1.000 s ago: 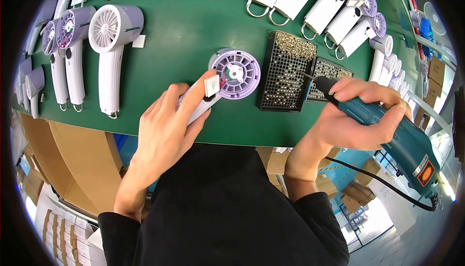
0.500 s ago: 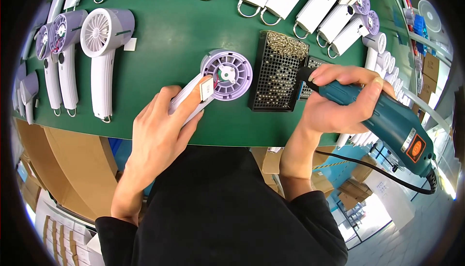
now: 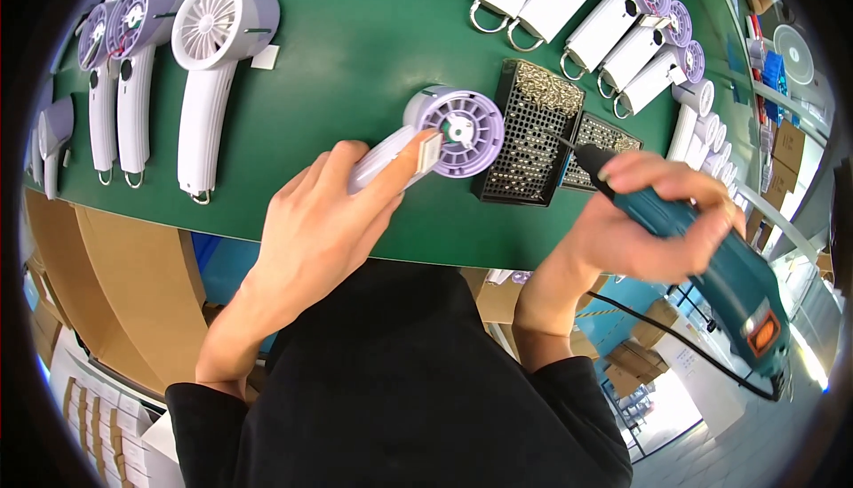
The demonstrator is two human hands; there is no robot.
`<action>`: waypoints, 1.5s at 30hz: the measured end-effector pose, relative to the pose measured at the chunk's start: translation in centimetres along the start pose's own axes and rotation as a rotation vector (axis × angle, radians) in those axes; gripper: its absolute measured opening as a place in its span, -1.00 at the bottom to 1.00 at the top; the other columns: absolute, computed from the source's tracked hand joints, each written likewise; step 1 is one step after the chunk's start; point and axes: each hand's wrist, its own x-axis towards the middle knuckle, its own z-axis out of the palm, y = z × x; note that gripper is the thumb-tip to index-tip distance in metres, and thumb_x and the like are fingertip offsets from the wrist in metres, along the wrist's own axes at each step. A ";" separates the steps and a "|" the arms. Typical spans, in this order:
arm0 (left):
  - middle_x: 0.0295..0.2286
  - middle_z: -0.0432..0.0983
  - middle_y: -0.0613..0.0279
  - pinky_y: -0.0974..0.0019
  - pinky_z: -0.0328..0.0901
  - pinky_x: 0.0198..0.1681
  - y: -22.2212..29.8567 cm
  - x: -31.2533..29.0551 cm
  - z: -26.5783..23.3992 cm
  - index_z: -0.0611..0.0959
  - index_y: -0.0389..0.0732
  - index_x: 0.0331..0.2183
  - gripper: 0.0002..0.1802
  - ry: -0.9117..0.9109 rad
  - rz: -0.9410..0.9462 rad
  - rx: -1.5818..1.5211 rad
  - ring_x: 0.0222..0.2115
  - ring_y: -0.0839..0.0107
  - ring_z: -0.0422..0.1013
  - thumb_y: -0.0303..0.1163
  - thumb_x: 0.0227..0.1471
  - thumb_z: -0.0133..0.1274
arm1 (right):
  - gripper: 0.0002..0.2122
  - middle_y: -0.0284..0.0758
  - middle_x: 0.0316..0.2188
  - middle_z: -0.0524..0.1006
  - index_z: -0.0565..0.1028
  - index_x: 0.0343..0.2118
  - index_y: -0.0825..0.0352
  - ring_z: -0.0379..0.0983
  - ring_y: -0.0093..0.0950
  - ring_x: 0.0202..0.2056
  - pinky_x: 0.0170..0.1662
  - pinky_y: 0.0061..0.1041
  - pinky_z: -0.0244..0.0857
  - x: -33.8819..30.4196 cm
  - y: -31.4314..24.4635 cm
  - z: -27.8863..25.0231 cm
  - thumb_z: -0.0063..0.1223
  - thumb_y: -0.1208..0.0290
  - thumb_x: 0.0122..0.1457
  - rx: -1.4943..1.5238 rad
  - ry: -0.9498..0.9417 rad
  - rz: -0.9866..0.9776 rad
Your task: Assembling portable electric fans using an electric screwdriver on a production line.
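My left hand (image 3: pixel 333 208) is closed around the white handle of a handheld fan (image 3: pixel 464 132). The fan's lilac round head lies face up with its ribbed inside, hub and wires showing. One finger presses a small white rectangular piece (image 3: pixel 430 152) beside the head. In my right hand (image 3: pixel 653 221) is a teal electric screwdriver (image 3: pixel 742 288), gripped near its black nose. Its thin bit points left over the black perforated screw tray (image 3: pixel 498 164), which holds many small screws. Whether a screw sits on the bit is too small to tell.
A second, smaller perforated tray (image 3: pixel 613 141) adjoins the screw tray. White fan bodies (image 3: pixel 609 39) line the far right of the green table (image 3: pixel 329 70); more fans (image 3: pixel 209 124) lie at left. The screwdriver's black cord (image 3: pixel 675 337) hangs below the edge. A cardboard box (image 3: pixel 133 284) stands lower left.
The fan in my left hand has shifted right, closer to the screw tray. My right hand has drawn the screwdriver back and down to the right, exposing its bit. The whole view has turned slightly.
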 end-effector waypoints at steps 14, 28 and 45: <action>-0.46 0.29 0.20 0.26 0.35 -0.50 -0.1 -0.2 0.8 0.46 0.11 0.15 -0.27 0.003 0.054 -0.012 -0.56 0.27 0.37 -0.52 -0.10 0.19 | -0.64 -0.20 -0.51 0.33 0.30 0.01 0.28 0.22 -0.37 -0.78 -0.75 -0.35 0.20 -3.4 -3.8 1.4 -0.38 0.13 0.36 0.170 -0.378 -0.020; -0.48 0.27 0.22 0.29 0.36 -0.50 -0.3 -0.4 1.0 0.46 0.09 0.16 -0.25 0.023 0.065 0.007 -0.52 0.32 0.36 -0.53 -0.12 0.16 | -0.77 -0.22 -0.56 0.30 0.18 -0.09 0.18 0.28 -0.36 -0.78 -0.72 -0.33 0.32 -4.7 -3.6 3.3 -0.19 0.20 0.31 -0.184 -0.414 0.044; -0.45 0.28 0.20 0.30 0.36 -0.48 -0.3 -0.4 0.8 0.45 0.11 0.17 -0.24 -0.036 0.031 0.004 -0.52 0.31 0.37 -0.55 -0.12 0.15 | -0.72 -0.19 -0.53 0.34 0.08 -0.23 0.21 0.36 -0.30 -0.72 -0.65 -0.27 0.37 -4.6 -2.9 2.7 -0.12 0.18 0.31 -0.071 -0.522 0.127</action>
